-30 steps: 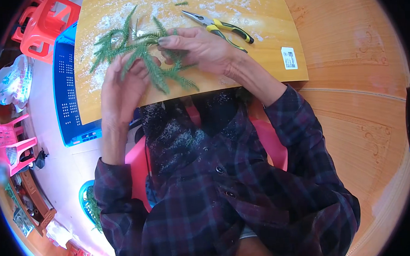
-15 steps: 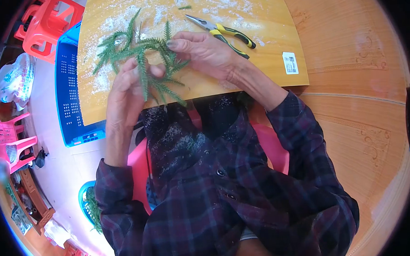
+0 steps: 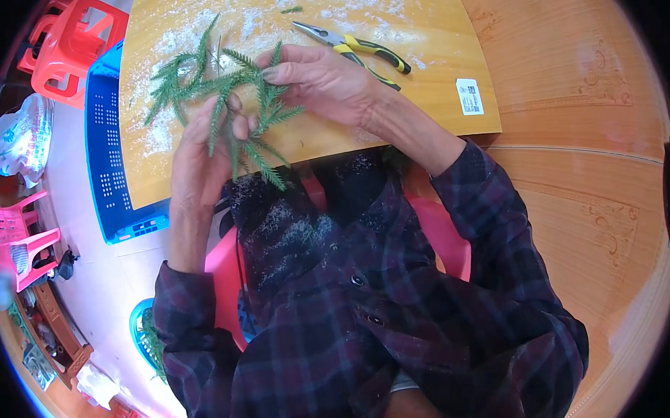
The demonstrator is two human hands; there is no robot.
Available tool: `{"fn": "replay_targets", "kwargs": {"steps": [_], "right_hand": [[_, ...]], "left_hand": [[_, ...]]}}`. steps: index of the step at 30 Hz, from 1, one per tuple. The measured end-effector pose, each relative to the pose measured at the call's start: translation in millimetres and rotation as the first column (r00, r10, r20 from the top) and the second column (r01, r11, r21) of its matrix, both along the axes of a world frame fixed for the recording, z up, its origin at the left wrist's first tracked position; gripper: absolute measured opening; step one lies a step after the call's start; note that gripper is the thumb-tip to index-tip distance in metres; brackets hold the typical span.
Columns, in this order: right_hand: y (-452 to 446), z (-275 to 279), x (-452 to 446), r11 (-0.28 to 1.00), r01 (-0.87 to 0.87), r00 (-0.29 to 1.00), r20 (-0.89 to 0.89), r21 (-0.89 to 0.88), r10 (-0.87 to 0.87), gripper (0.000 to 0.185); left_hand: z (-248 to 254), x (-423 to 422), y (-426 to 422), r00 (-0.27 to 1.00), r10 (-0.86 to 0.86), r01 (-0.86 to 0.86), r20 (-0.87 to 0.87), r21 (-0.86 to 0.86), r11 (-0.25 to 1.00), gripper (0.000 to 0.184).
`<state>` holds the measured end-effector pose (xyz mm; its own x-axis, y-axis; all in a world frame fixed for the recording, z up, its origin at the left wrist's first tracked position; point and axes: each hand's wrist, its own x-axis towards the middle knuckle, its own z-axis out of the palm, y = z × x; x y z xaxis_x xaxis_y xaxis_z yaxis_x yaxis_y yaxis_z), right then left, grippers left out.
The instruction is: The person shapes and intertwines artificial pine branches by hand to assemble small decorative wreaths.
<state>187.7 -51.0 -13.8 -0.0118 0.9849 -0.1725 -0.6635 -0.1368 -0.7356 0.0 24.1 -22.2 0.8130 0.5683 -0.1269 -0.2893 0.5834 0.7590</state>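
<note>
A green artificial pine branch with several needle sprigs is held up over the front edge of the yellow board. My left hand is closed around its lower part, with sprigs crossing in front of the fingers. On the branch's right side, my right hand pinches a sprig between thumb and fingers. A thin wire-like stem sticks up near the top of the branch. Long-nose pliers with yellow and black handles lie on the board just beyond my right hand.
White flakes and a small green bit are scattered over the board. A blue crate stands under its left side. Red stools, a pink chair and a blue basket of greenery are at left. Carved wooden panelling is at right.
The board and pliers appear shifted slightly left in view. Both hands stay on the branch, and its lower sprigs have turned a little downward and left.
</note>
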Motion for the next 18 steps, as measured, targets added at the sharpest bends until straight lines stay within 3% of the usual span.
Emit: {"fn": "replay_targets", "kwargs": {"steps": [10,13,16,18], "right_hand": [[-6.7,3.2,1.0,0.994,0.098,0.995,-0.033,-0.040,-0.099,0.025],[-11.9,8.0,1.4,0.998,0.050,0.993,0.107,-0.032,-0.046,0.028],[-16.2,7.3,-6.1,0.999,-0.020,0.924,0.383,0.030,0.007,0.027],[-15.2,0.9,-10.7,0.999,0.016,0.940,0.339,0.050,-0.033,0.025]], "left_hand": [[-3.5,-1.7,-0.5,0.996,0.071,-0.073,0.055,0.040,0.996,0.039],[-4.0,-1.0,1.3,0.992,0.090,-0.089,0.091,-0.012,0.996,0.039],[-1.5,0.5,-0.5,0.990,0.091,-0.092,0.106,0.003,0.996,0.037],[-2.1,-1.0,1.2,0.991,0.064,-0.069,0.121,0.031,0.997,0.037]]}}
